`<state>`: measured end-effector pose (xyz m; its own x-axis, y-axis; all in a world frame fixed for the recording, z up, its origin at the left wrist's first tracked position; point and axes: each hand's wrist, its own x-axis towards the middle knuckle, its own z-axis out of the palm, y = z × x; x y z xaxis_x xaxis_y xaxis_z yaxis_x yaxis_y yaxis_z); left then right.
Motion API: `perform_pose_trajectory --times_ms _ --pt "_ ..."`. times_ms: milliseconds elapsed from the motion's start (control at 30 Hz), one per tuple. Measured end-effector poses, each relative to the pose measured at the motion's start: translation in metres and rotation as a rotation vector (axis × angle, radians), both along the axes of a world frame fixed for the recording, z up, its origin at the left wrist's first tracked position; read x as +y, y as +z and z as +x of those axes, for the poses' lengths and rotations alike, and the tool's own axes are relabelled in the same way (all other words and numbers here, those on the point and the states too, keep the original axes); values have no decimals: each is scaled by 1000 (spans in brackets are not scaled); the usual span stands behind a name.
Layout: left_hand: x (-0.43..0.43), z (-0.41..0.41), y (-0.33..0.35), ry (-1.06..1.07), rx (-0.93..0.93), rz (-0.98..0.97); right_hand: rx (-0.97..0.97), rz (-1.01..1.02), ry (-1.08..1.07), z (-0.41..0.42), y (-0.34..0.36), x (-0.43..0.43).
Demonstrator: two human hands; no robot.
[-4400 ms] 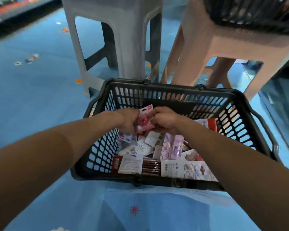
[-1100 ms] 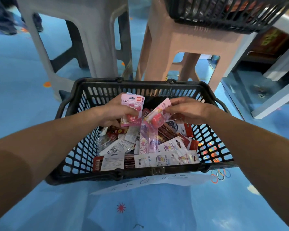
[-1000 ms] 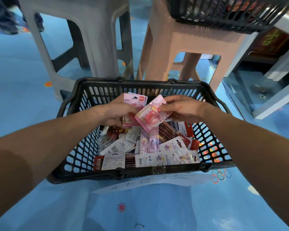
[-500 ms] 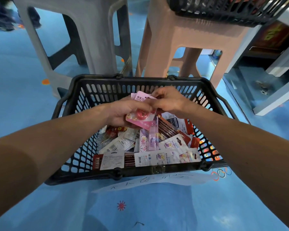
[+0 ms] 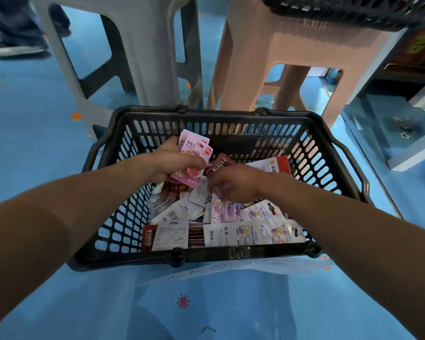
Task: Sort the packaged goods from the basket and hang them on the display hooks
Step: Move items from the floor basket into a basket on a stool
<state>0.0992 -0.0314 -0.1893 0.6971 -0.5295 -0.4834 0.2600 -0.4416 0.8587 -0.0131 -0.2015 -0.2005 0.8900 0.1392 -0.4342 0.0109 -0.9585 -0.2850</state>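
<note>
A blue floor [image 5: 35, 155] printed with small coloured motifs fills the view. On it stand a tall grey plastic stool [image 5: 145, 45] at the far left and a pale pink plastic stool [image 5: 268, 45] just beside it on the right; a second black slotted basket [image 5: 341, 13] sits on top of the pink stool, cut off by the upper edge.

In front of both stools a black plastic shopping basket with slotted walls [image 5: 231, 115] rests on the floor, its handles folded down along the rim; a white paper sheet with handwriting [image 5: 268, 267] sticks out from under its near side. A dark shoe [image 5: 15, 49] of another person shows at the top left.

The basket holds a loose heap of packaged goods: a long white printed packet [image 5: 243, 234] lies against the near wall, a white card with a barcode [image 5: 177, 213] lies left of centre, a white-and-red pouch [image 5: 272, 165] leans towards the far right, and a pink-and-lilac blister packet [image 5: 222, 211] lies in the middle.

The left hand [image 5: 172, 160] is raised over the basket's far left part, fingers and thumb clasped round a small fan of pink blister cards with round red items [image 5: 195, 153]. The right hand [image 5: 236, 184] reaches down onto the heap just beside a dark red packet [image 5: 217, 163], fingers bent; whether it grips anything cannot be told.
</note>
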Motion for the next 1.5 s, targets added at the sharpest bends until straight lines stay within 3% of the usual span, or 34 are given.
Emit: perform_pose_trajectory --times_ms 167,300,467,567,667,900,1100,1233,1333,1500 --pt "1 -4 0 4 -41 39 236 -217 145 0 -5 9" --pt "4 -1 0 -32 -29 69 216 -303 4 -16 5 -21" --pt "1 -2 2 -44 -14 69 346 -463 -100 -32 9 -40" --pt "-1 -4 5 -70 -4 43 319 -449 -157 -34 5 -38" --pt "-1 -6 5 -92 -5 46 215 -510 -82 -31 5 -24" --pt "11 2 0 -76 -59 128 174 -177 207 -6 -10 39" --pt "31 13 -1 -67 -111 226 201 -47 378 14 -25 86" --pt "33 14 0 -69 -128 259 306 -84 505 12 -29 102" --pt "31 13 1 -56 -101 252 252 -93 484 11 -35 102" --pt "32 11 -1 -32 -102 209 60 179 257 27 -24 80"
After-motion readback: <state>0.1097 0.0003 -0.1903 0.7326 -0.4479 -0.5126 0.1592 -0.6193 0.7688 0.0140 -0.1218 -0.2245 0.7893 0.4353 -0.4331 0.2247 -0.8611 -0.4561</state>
